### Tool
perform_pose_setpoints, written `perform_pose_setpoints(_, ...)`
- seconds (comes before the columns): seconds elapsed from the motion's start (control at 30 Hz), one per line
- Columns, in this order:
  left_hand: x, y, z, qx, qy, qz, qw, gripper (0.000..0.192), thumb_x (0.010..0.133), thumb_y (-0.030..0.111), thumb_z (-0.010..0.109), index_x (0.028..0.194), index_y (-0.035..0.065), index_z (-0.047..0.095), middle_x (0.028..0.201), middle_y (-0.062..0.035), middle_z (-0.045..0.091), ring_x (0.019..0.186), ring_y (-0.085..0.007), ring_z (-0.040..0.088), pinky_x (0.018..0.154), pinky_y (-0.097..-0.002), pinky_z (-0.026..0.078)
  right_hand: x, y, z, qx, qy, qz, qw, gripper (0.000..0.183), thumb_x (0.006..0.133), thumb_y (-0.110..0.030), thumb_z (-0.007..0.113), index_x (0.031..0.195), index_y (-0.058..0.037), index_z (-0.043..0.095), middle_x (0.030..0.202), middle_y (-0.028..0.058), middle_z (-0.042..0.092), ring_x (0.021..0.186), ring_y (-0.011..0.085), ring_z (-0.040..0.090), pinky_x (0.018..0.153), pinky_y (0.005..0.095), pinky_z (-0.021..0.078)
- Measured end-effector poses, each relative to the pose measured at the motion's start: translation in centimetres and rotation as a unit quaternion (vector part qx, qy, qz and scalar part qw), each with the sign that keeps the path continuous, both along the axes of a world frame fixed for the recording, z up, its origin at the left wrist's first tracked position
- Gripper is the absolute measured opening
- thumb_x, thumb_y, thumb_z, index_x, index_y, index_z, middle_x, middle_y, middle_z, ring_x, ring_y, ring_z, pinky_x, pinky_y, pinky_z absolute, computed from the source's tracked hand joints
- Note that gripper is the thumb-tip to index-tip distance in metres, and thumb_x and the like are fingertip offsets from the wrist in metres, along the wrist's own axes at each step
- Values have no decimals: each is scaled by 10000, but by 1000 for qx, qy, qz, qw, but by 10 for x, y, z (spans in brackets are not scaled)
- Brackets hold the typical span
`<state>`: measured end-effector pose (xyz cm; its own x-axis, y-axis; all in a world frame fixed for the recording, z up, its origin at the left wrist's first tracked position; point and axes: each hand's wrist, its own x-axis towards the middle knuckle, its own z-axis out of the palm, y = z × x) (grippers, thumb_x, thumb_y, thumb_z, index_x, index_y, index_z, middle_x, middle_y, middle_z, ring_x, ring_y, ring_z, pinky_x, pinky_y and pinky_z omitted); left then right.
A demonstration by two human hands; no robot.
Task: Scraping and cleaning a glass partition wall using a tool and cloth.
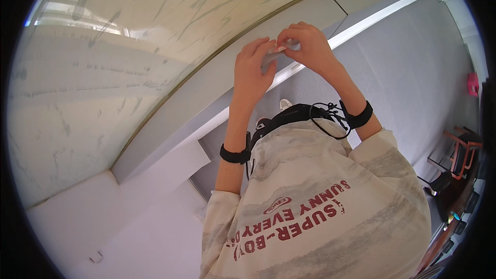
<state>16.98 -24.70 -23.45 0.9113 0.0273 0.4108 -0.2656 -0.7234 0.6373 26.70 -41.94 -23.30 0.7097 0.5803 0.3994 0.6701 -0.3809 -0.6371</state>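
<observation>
Both my hands are raised close together in front of the ledge, holding a small crinkled clear plastic piece (276,49) with red marks, perhaps a wrapper. My left hand (254,60) has its fingers on one end, the thumb set apart below. Finger and thumb of my right hand (302,44) pinch the other end. What lies inside the plastic, if anything, cannot be told. Black straps (235,154) with cords sit on both forearms.
A glossy marble-patterned wall panel (162,19) rises beyond a grey ledge (186,93). Grey floor (395,58) stretches to the right, with chairs (465,151) and a pink box (472,84) at the far edge. A white wall (128,221) stands at lower left.
</observation>
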Motion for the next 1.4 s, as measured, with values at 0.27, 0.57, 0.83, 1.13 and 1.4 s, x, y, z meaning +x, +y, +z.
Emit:
perform_pose_setpoints(0.27,-2,-2,-9,104,-53,-1,993,364,755,51,762,1108,109,692,1156,-55,671,1095,-279,617,909,-413,470,-5,-10,-1,-19,-52,5,998,172,713,-95,776,861,-133,700,845,1,660,871,233,607,783,369,478)
perform_pose_setpoints(0.57,-15,-1,-21,139,-73,28,987,316,755,37,760,1057,122,714,1107,-24,674,1023,-257,627,848,-403,479,-12,-14,-7,-13,-85,7,996,205,688,-92,771,863,-139,674,889,-16,635,904,215,589,801,370,445)
perform_pose_setpoints(0.83,-22,-2,-29,160,-108,18,981,305,764,65,767,1062,119,728,1148,-36,664,1039,-282,617,865,-398,475,-12,-10,-13,-16,-113,0,993,233,667,-53,782,854,-119,660,926,-7,636,921,215,587,793,360,453)
perform_pose_setpoints(1.13,4,-12,-17,17,-63,48,997,131,780,139,808,867,110,715,1127,-49,656,1077,-274,560,909,-416,420,-13,-7,-17,18,-117,6,993,228,674,-48,779,846,-129,652,871,-10,606,884,216,587,757,369,447)
perform_pose_setpoints(1.4,3,-1,-10,13,6,-5,1000,156,748,144,830,856,149,717,1141,-10,661,1115,-248,555,992,-413,349,-14,-6,-15,7,-122,3,993,231,664,-50,782,844,-136,665,869,-12,615,878,212,590,758,362,447)
